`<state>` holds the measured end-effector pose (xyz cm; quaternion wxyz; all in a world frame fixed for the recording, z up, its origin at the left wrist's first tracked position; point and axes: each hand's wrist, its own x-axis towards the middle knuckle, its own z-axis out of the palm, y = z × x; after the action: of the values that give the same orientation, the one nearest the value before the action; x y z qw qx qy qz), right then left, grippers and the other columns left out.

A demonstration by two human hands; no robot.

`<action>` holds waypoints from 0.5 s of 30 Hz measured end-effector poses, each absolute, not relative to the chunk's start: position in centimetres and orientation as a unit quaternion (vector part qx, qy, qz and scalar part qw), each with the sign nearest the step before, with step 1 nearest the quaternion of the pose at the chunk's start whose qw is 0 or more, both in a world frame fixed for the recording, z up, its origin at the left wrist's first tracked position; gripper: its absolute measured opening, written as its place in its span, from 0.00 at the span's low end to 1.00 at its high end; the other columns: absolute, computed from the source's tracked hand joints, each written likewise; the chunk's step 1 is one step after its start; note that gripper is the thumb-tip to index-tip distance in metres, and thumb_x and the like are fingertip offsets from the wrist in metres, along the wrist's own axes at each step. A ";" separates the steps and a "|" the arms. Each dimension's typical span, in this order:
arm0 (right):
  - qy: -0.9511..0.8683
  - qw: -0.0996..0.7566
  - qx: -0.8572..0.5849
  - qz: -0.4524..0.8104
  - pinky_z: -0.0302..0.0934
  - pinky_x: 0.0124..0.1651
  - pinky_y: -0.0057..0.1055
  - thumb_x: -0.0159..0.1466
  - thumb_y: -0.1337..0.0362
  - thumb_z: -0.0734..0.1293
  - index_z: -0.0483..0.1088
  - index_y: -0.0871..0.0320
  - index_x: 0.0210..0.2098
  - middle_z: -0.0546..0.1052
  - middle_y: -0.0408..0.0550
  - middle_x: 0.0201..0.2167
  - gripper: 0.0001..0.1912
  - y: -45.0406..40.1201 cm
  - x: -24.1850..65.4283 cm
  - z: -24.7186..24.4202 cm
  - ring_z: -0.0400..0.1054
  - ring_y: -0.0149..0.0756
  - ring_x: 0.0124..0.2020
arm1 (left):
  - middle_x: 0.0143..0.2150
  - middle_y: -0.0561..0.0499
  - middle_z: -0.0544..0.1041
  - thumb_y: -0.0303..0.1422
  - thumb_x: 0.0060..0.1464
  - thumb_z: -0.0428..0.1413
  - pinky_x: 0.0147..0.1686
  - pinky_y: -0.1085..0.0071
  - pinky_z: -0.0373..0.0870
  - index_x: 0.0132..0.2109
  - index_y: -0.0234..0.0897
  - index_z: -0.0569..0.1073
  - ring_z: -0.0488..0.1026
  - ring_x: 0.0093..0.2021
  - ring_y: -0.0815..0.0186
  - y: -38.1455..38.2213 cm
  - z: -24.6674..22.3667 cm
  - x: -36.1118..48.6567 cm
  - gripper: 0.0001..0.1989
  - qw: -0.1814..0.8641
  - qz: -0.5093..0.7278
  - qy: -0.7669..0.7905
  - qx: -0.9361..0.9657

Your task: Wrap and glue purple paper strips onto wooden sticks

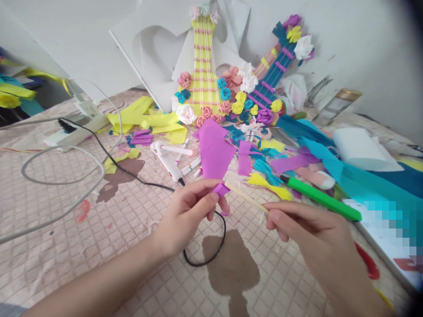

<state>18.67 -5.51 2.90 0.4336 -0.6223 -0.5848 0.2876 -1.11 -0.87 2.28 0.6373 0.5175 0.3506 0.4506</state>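
Between the thumb and fingers of my left hand (pixel 194 204) is a small folded piece of purple paper (pixel 221 189). My right hand (pixel 307 229) pinches a thin pale wooden stick (pixel 247 199), whose far tip meets the purple paper. Just beyond my left hand lies a larger purple sheet (pixel 214 152). A white glue gun (pixel 168 163) rests to its left, with a black cord (pixel 148 182) running from it. A green cutter knife (pixel 325 199) lies beyond my right hand.
Two paper-flower guitars, one yellow (pixel 203 66) and one blue (pixel 272 79), lean at the back. A power strip (pixel 76 130) with looping cables is at left. Paper scraps, a white roll (pixel 358 147) and a glass jar (pixel 340 105) are at right.
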 end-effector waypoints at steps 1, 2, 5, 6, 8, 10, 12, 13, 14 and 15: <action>-0.585 0.435 -0.621 0.289 0.58 0.19 0.24 0.55 0.63 0.67 0.77 0.48 0.27 0.73 0.40 0.18 0.05 -5.5 18.6 2.9 0.61 0.28 0.17 | 0.24 0.52 0.75 0.30 0.53 0.52 0.19 0.76 0.57 0.39 0.35 0.74 0.61 0.20 0.74 -0.9 2.3 -1.1 0.08 0.638 0.450 0.350 0.517; -0.584 0.436 -0.620 0.290 0.58 0.19 0.24 0.55 0.63 0.68 0.77 0.47 0.27 0.74 0.40 0.18 0.05 -5.5 18.6 2.9 0.62 0.28 0.17 | 0.24 0.52 0.75 0.30 0.53 0.52 0.19 0.76 0.57 0.39 0.35 0.74 0.60 0.20 0.75 -0.9 2.3 -1.1 0.08 0.638 0.450 0.350 0.518; -0.571 0.441 -0.626 0.295 0.59 0.19 0.25 0.54 0.63 0.68 0.77 0.48 0.26 0.74 0.40 0.18 0.04 -5.6 18.4 3.1 0.62 0.29 0.17 | 0.24 0.52 0.74 0.30 0.53 0.52 0.20 0.76 0.57 0.39 0.34 0.75 0.60 0.20 0.75 -1.0 2.4 -1.2 0.08 0.638 0.444 0.354 0.520; -0.562 0.446 -0.631 0.295 0.59 0.19 0.25 0.54 0.63 0.68 0.77 0.48 0.26 0.73 0.40 0.18 0.04 -5.6 18.3 3.2 0.62 0.29 0.17 | 0.24 0.52 0.74 0.30 0.54 0.52 0.19 0.77 0.57 0.39 0.34 0.75 0.60 0.20 0.75 -1.0 2.4 -1.2 0.09 0.638 0.441 0.357 0.521; -0.545 0.456 -0.639 0.295 0.59 0.20 0.25 0.54 0.64 0.68 0.76 0.49 0.25 0.73 0.40 0.18 0.04 -5.7 18.1 3.3 0.62 0.29 0.18 | 0.25 0.52 0.74 0.30 0.54 0.52 0.19 0.77 0.56 0.39 0.33 0.75 0.60 0.20 0.75 -1.0 2.5 -1.2 0.09 0.638 0.435 0.362 0.522; -0.541 0.458 -0.640 0.297 0.59 0.21 0.24 0.53 0.64 0.68 0.76 0.48 0.26 0.73 0.39 0.17 0.04 -5.8 17.9 3.4 0.62 0.28 0.18 | 0.25 0.52 0.74 0.31 0.55 0.51 0.19 0.77 0.56 0.40 0.33 0.74 0.59 0.20 0.76 -1.0 2.6 -1.3 0.09 0.640 0.431 0.364 0.522; -0.543 0.454 -0.641 0.297 0.60 0.21 0.24 0.53 0.64 0.68 0.76 0.47 0.26 0.73 0.39 0.18 0.05 -5.8 17.9 3.4 0.63 0.28 0.18 | 0.25 0.52 0.74 0.31 0.55 0.51 0.19 0.77 0.55 0.40 0.33 0.74 0.59 0.20 0.76 -1.0 2.7 -1.2 0.10 0.642 0.429 0.364 0.521; -0.542 0.455 -0.643 0.293 0.60 0.21 0.23 0.53 0.65 0.68 0.76 0.47 0.26 0.74 0.39 0.18 0.05 -5.8 17.9 3.4 0.63 0.28 0.18 | 0.25 0.52 0.73 0.31 0.55 0.51 0.18 0.77 0.55 0.40 0.33 0.74 0.59 0.19 0.76 -1.0 2.6 -1.2 0.10 0.643 0.429 0.364 0.520; -0.540 0.457 -0.645 0.289 0.60 0.21 0.23 0.53 0.65 0.68 0.76 0.47 0.26 0.74 0.39 0.18 0.05 -5.8 17.9 3.4 0.64 0.28 0.19 | 0.25 0.52 0.73 0.31 0.55 0.51 0.18 0.77 0.55 0.41 0.33 0.74 0.59 0.19 0.76 -1.0 2.6 -1.3 0.10 0.644 0.429 0.363 0.519; -0.541 0.459 -0.644 0.285 0.60 0.21 0.23 0.53 0.65 0.68 0.76 0.47 0.25 0.74 0.39 0.18 0.05 -5.7 17.9 3.4 0.64 0.28 0.18 | 0.25 0.52 0.73 0.31 0.55 0.51 0.18 0.77 0.55 0.41 0.33 0.74 0.59 0.19 0.76 -1.0 2.6 -1.3 0.10 0.644 0.429 0.362 0.519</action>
<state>17.91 -5.74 3.40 0.4590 -0.6442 -0.5411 0.2854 -1.28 -0.96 2.57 0.6443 0.5193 0.3616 0.4294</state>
